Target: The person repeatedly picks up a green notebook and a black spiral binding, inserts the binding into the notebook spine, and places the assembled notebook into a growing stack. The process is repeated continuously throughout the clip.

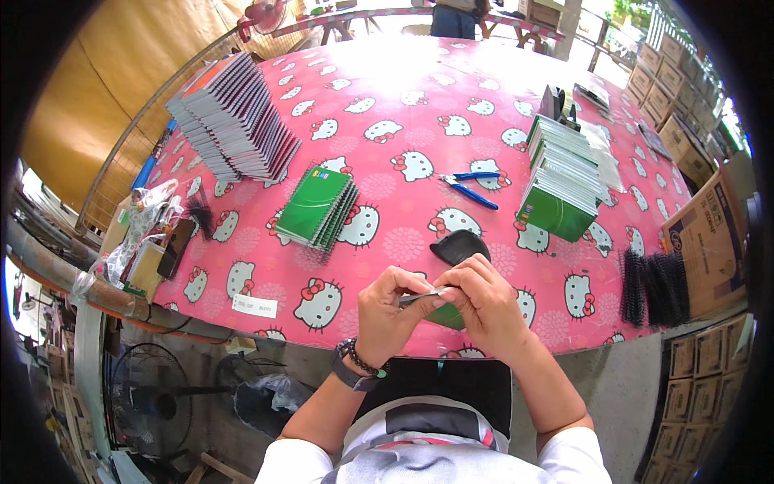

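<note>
Near the table's front edge, my left hand (391, 310) and my right hand (488, 306) come together around a small notebook with a green cover (446, 317). The fingers of both are closed in a pinch along its upper edge, and they hide most of it. Just beyond my right fingers lies a black curved object (459, 245), whose kind I cannot make out. Farther off rest cutting pliers with blue handles (474, 189). Left of them is a short stack of green spiral notebooks (318, 208).
A tall stack of spiral notebooks (234, 121) stands at the far left. On the right is a row of green notebooks (560, 181). Black spiral coils (655, 289) lie beside a cardboard box (709, 242). A plastic bag (145, 226) and a white label (255, 306) are at left.
</note>
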Demonstrator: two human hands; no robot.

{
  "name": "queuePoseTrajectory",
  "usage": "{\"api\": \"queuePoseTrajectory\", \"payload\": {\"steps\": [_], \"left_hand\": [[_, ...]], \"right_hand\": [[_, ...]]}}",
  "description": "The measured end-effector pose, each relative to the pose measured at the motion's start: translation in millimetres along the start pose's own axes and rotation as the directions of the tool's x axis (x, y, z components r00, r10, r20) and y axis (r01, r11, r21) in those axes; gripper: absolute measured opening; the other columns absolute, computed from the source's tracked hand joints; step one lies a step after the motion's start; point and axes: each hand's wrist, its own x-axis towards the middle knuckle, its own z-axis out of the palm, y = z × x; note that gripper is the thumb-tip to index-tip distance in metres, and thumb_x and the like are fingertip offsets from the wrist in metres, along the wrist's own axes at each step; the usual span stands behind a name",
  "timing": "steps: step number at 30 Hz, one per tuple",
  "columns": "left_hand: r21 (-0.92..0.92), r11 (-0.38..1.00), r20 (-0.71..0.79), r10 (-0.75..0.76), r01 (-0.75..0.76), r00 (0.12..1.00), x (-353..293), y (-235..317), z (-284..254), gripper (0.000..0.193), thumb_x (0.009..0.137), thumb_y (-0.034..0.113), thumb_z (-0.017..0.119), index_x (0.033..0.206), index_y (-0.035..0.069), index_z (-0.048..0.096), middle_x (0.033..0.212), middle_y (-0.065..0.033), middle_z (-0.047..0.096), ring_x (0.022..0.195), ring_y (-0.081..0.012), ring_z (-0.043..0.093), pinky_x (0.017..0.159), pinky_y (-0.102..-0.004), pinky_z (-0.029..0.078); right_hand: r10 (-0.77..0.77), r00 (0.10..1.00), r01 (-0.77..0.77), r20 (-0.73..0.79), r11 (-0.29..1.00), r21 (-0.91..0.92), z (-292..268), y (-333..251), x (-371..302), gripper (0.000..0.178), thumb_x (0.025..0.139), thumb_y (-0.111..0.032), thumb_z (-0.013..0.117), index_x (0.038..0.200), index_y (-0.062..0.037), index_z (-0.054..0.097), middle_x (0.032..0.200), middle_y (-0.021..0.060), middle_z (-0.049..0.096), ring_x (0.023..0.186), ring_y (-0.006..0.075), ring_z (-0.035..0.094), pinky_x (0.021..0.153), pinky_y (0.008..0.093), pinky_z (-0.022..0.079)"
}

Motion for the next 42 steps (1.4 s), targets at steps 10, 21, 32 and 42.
{"api": "queuePoseTrajectory", "payload": {"steps": [10,21,32,42], "left_hand": [[0.1,0.993,-0.144,0.082,-0.068,0.986,14,18,-23,0.025,0.079,0.005,0.077,0.092,0.001,0.056,0.081,-0.002,0.062,0.074,-0.0069,0.058,0.065,-0.0215,0.049],[0.381,0.923,-0.577,0.28,-0.05,0.767,75,-18,-163,0.032,0.086,0.01,0.067,0.117,0.004,0.057,0.104,-0.008,0.053,0.085,-0.0174,0.053,0.073,-0.031,0.047],[0.121,0.992,-0.632,0.095,-0.023,0.769,101,-66,-190,0.034,0.096,0.029,0.054,0.111,-0.001,0.061,0.106,-0.0082,0.061,0.095,-0.0138,0.056,0.084,-0.0277,0.045],[-0.104,0.987,-0.746,0.004,-0.122,0.666,120,-76,-168,0.032,0.094,0.018,0.051,0.112,-0.006,0.062,0.101,-0.0101,0.064,0.088,-0.017,0.062,0.079,-0.0295,0.05]], "right_hand": [[-0.082,0.995,0.077,0.065,0.995,0.067,22,-3,32,0.015,0.082,-0.005,0.062,0.097,-0.0012,0.06,0.086,0.0133,0.06,0.081,0.032,0.057,0.072,0.0396,0.047],[0.379,0.907,-0.3,-0.182,0.887,0.35,80,68,123,0.037,0.093,-0.031,0.06,0.115,-0.0016,0.062,0.109,0.0149,0.065,0.103,0.0245,0.059,0.092,0.0351,0.045],[0.538,0.779,-0.271,-0.321,0.751,0.602,227,134,159,0.038,0.093,-0.035,0.055,0.112,-0.0018,0.062,0.095,0.0138,0.066,0.089,0.02,0.061,0.079,0.0319,0.046],[0.571,0.772,-0.251,-0.279,0.677,0.691,249,159,184,0.02,0.086,-0.022,0.062,0.086,-0.0015,0.063,0.065,0.0046,0.057,0.061,0.0117,0.05,0.058,0.0297,0.042]]}}
